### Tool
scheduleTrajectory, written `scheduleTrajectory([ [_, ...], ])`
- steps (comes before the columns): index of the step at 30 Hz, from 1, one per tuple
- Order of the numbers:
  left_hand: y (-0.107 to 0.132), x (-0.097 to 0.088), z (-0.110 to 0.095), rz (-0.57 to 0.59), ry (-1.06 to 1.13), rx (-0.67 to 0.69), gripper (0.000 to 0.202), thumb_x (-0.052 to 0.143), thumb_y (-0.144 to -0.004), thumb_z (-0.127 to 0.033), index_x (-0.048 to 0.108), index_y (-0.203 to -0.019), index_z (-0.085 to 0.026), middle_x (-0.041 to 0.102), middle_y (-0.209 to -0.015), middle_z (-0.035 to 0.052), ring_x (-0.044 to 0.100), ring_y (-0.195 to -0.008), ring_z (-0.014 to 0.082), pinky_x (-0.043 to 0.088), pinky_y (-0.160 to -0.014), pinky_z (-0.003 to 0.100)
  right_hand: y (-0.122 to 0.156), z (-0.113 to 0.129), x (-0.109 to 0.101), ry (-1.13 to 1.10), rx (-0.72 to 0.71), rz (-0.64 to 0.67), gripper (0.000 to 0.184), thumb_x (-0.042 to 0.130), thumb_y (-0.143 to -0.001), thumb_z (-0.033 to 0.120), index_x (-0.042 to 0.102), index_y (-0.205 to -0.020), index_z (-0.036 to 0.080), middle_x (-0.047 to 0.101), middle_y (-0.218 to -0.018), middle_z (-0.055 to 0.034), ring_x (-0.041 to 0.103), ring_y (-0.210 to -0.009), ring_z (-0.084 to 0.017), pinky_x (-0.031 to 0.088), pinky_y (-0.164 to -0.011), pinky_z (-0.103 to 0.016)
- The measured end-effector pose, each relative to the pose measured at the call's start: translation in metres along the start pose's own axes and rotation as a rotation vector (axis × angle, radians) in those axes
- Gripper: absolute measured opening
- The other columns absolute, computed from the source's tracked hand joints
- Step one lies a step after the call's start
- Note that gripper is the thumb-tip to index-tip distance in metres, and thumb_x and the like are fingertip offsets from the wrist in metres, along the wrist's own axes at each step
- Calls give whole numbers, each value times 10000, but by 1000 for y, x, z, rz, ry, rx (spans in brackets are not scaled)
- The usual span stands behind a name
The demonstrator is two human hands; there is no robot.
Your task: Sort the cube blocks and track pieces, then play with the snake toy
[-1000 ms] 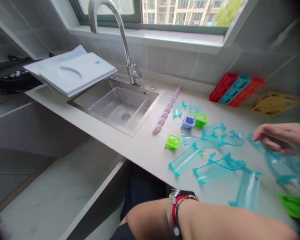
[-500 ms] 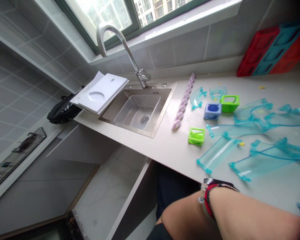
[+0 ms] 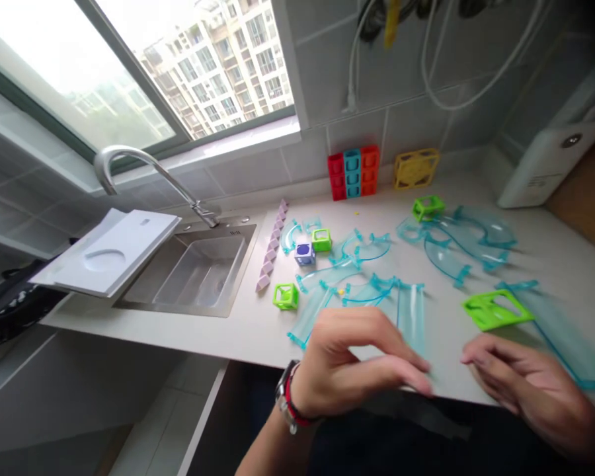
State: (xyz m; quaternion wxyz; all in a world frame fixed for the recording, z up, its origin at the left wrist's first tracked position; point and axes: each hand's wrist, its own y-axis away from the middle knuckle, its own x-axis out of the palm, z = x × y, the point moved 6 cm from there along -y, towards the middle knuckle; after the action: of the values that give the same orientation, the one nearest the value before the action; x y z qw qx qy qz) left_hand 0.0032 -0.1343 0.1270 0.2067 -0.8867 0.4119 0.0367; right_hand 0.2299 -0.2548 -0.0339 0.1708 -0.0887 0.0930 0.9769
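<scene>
My left hand [image 3: 361, 362] hovers at the counter's front edge, fingers stretched to the right and apart, holding nothing. It partly covers straight clear teal track pieces [image 3: 410, 308]. My right hand [image 3: 523, 383] lies low at the right, fingers pointing left toward the left hand, empty and a little blurred. Just beyond it lies a flat green frame piece [image 3: 496, 309]. Several curved teal tracks [image 3: 446, 254] spread over the counter [image 3: 238, 327]. Among them stand green cubes [image 3: 285, 295] [image 3: 322, 238] [image 3: 428, 207] and a blue cube [image 3: 304, 253].
A purple zigzag strip [image 3: 272, 248] lies beside the steel sink [image 3: 193, 271] with its curved tap [image 3: 149, 168]. A white board [image 3: 110, 251] overhangs the sink's left side. Red, teal and orange blocks [image 3: 353, 172] and a yellow frame [image 3: 416, 167] stand at the wall. A white appliance [image 3: 550, 162] sits far right.
The view has swung right and up, so the whole counter shows. My left hand came forward over the front tracks, and my right hand came back into sight at the lower right.
</scene>
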Motion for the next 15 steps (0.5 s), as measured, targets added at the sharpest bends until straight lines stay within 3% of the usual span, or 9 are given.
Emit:
scheduleTrajectory([
  [3, 14, -40, 8, -279, -418, -30, 124, 658, -952, -280, 742, -954, -190, 748, -949, 84, 707, -928, 215, 576, -851, 347, -2, -2, 15, -96, 60, 172, 291, 575, -918, 566, 694, -843, 311, 436, -549, -5, 380, -435, -168, 271, -408, -332],
  [5, 29, -70, 18, -393, -719, -91, 181, 660, -936, -254, 711, -1106, -214, 695, -1180, 102, 650, -1139, 258, 525, -1002, 414, -2, 8, 17, -55, -9, 163, 309, 584, -921, 556, 681, -818, 282, 479, -598, -5, 403, -484, -163, 310, -446, -316],
  [7, 39, -97, 34, -344, -906, -218, 348, 594, -960, -248, 613, -1308, -244, 604, -1369, 110, 554, -1306, 282, 443, -1116, 473, -1, 22, 19, -1, -90, 164, 326, 579, -933, 536, 668, -795, 255, 526, -648, -7, 459, -556, -168, 370, -509, -303],
  [11, 48, -124, 64, -67, -1023, -364, 562, 535, -957, -227, 416, -1506, -246, 448, -1545, 127, 410, -1446, 291, 332, -1199, 504, 0, 40, 26, 51, -179, 183, 358, 526, -971, 501, 650, -777, 227, 541, -669, 2, 505, -632, -174, 407, -576, -282],
  [15, 44, -130, 72, -9, -1061, -395, 574, 569, -933, -275, 429, -1487, -235, 581, -1381, 126, 569, -1273, 285, 446, -1091, 472, 4, 49, 32, 81, -253, 174, 382, 489, -993, 482, 642, -769, 213, 549, -650, 8, 515, -619, -170, 397, -579, -279],
])
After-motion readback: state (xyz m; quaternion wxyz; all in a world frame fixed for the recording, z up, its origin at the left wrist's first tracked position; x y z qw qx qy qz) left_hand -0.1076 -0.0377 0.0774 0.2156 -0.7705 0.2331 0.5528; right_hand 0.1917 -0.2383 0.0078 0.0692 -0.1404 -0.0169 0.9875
